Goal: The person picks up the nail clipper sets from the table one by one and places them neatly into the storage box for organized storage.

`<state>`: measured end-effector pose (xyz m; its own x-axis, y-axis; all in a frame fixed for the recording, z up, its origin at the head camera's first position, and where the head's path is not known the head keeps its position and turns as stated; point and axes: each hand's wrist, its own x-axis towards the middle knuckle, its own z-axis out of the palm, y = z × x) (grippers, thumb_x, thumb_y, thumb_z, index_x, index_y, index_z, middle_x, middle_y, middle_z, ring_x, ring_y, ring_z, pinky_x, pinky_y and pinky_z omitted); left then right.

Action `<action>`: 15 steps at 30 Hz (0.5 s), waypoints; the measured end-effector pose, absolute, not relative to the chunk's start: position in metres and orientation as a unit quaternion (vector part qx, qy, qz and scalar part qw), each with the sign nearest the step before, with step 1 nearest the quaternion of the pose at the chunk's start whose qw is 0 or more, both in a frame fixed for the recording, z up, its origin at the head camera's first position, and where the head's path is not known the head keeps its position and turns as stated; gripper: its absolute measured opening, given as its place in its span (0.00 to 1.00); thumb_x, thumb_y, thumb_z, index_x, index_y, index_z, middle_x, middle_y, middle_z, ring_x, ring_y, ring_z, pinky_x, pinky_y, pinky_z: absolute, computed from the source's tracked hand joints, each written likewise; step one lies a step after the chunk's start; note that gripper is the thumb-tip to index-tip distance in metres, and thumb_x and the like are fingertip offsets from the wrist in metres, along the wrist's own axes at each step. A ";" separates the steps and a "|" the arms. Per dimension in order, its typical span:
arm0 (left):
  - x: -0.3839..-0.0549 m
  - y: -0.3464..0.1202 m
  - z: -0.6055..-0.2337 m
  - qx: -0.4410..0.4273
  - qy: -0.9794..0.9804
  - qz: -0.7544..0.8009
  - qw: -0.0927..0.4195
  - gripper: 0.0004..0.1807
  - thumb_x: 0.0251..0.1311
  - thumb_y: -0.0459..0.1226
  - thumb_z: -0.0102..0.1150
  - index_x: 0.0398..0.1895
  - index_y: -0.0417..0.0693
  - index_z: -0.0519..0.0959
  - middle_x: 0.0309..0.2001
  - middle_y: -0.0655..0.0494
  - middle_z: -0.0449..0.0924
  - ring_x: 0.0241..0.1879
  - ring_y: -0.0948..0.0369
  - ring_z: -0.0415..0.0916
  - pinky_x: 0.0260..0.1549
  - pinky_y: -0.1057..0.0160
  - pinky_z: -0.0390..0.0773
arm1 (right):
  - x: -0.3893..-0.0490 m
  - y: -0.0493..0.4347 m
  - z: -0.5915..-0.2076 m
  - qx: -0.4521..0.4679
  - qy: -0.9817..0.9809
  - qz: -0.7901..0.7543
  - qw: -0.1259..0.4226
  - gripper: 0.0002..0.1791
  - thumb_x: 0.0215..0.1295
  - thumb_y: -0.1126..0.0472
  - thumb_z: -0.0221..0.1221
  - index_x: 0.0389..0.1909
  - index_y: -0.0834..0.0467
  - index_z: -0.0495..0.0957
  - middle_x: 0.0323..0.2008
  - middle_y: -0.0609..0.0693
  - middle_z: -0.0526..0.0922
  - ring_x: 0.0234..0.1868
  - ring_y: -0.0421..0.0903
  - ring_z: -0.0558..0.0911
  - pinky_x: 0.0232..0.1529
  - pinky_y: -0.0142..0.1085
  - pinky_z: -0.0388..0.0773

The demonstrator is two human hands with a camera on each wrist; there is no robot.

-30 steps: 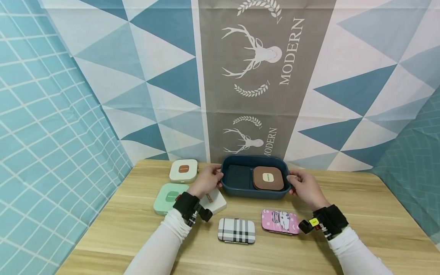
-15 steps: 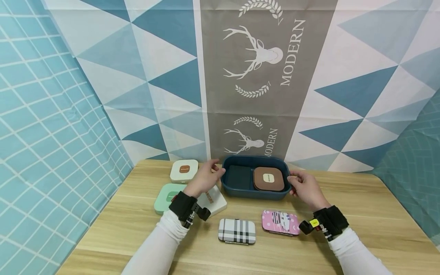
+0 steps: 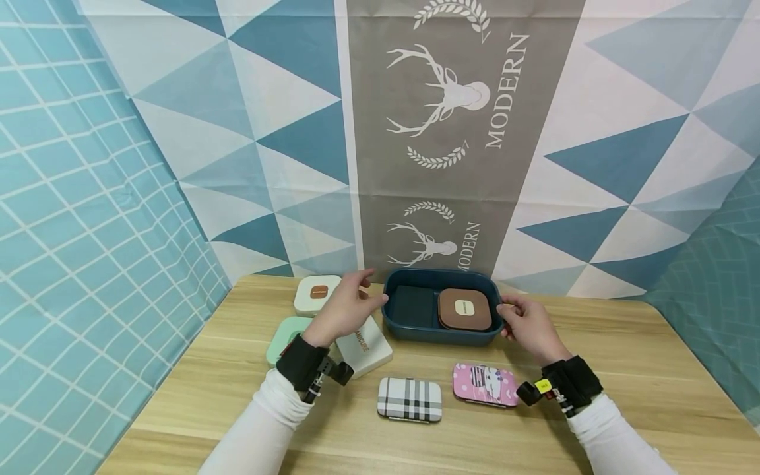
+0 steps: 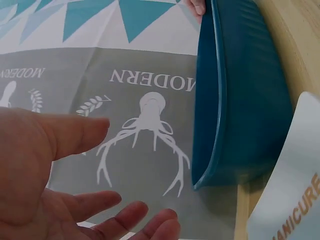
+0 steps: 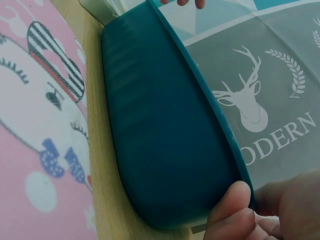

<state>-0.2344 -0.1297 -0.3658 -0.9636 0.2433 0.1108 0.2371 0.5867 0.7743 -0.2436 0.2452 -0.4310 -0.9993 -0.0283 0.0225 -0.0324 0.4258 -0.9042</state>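
A dark blue storage bin with a divider stands against the back wall. Its right compartment holds a brown square case with a cream label; a dark flat square lies in the left one. My right hand pinches the bin's right end at the rim, thumb and fingers on either side of the wall. Off the bin's left end, my left hand hovers with fingers spread, holding nothing. Below it lies a white box lettered MANICURE, partly covered by the wrist.
At the left lie a white case with a brown label and a mint green case, partly hidden by my left arm. In front of the bin are a plaid case and a pink cartoon cat case. A patterned cloth hangs behind.
My left hand has let go of the bin's left rim and drawn back to the left, its fingers opening. The right hand stays on the right rim, and the bin has not moved.
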 end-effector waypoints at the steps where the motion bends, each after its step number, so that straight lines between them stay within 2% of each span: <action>1: -0.233 -0.131 -0.365 0.137 0.891 0.433 0.004 0.38 0.77 0.43 0.62 0.82 0.39 0.61 0.66 0.36 0.69 0.60 0.44 0.75 0.55 0.46 0.78 | -0.244 0.245 -0.431 0.017 -0.845 0.535 0.002 0.25 0.85 0.62 0.51 0.74 0.71 0.66 0.33 0.56 0.79 0.27 0.47 0.81 0.28 0.37 0.82; 8: -0.224 -0.145 -0.360 0.149 0.903 0.404 0.005 0.42 0.72 0.46 0.68 0.83 0.44 0.61 0.70 0.38 0.66 0.67 0.43 0.70 0.59 0.44 0.77 | -0.244 0.246 -0.433 0.021 -0.844 0.535 0.002 0.24 0.85 0.62 0.50 0.74 0.71 0.66 0.33 0.57 0.78 0.27 0.49 0.81 0.28 0.37 0.81; 15: -0.219 -0.166 -0.361 0.161 0.915 0.371 0.009 0.47 0.67 0.49 0.72 0.83 0.42 0.60 0.76 0.38 0.61 0.70 0.41 0.67 0.63 0.41 0.74 | -0.244 0.246 -0.432 0.019 -0.843 0.538 0.002 0.25 0.85 0.62 0.50 0.74 0.71 0.66 0.34 0.57 0.78 0.27 0.48 0.81 0.28 0.37 0.81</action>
